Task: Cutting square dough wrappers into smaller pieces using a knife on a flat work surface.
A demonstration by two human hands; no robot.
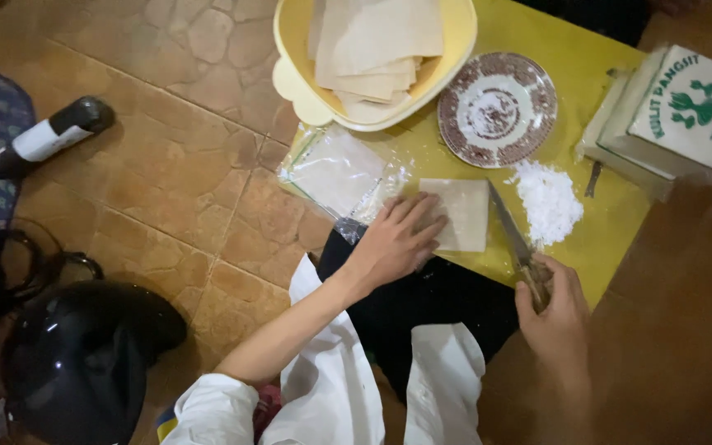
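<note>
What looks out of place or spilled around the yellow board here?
A loose pile of white flour sits directly on the yellow board, beside the knife. A dark helmet and a bottle lie on the tiled floor nearby.

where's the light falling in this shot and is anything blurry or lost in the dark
Head view: light is brightest on the yellow board and yellow bowl; the frame darkens toward the right edge and bottom, the right hand dim; the black helmet shows small glints; the whole picture is slightly soft.

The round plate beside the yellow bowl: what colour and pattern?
The plate is white with a dark reddish-brown ornate printed pattern, seen in the head view.
</note>
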